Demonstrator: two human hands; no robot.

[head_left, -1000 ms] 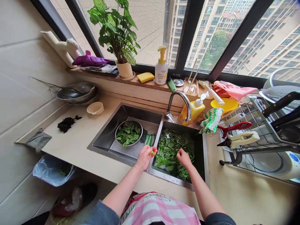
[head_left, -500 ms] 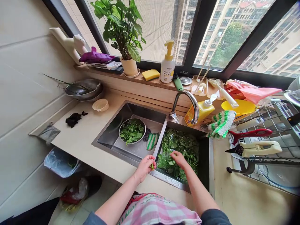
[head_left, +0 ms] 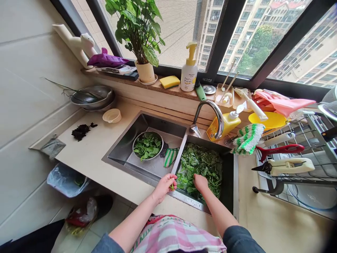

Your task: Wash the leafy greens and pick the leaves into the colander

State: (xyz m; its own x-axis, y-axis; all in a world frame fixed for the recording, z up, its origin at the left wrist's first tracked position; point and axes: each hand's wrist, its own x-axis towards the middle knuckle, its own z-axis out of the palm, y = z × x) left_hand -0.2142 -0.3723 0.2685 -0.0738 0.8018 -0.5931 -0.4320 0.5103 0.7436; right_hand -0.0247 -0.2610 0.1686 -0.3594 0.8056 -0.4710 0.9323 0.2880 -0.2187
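Note:
My left hand point(head_left: 165, 186) is closed over the front edge of the sink, with short green stem pieces point(head_left: 172, 187) pinched in its fingers. Leafy greens point(head_left: 204, 160) float in water in the right basin point(head_left: 228, 175). Among them is my right hand point(head_left: 200, 183), its fingers curled downward; what they hold is hidden. In the left basin point(head_left: 123, 149) stands a round metal bowl point(head_left: 161, 149) containing more loose leaves point(head_left: 147, 146). A green-and-white striped cloth point(head_left: 170, 157) and a dark scrubber point(head_left: 163, 150) lie to the right of that bowl.
A chrome faucet point(head_left: 210, 103) rises behind the basins, beside a yellow detergent bottle point(head_left: 225, 124). At right is a dish rack point(head_left: 284, 179) with white-handled shears point(head_left: 292, 166). Dark scraps point(head_left: 81, 132) and a small cream bowl point(head_left: 112, 115) sit left; below hangs a lined bin point(head_left: 67, 181).
My right hand lifted leaves toward the left side of the basin, then dipped lower into the greens. My left hand stays near the sink edge, still pinching stems. The view shifted slightly.

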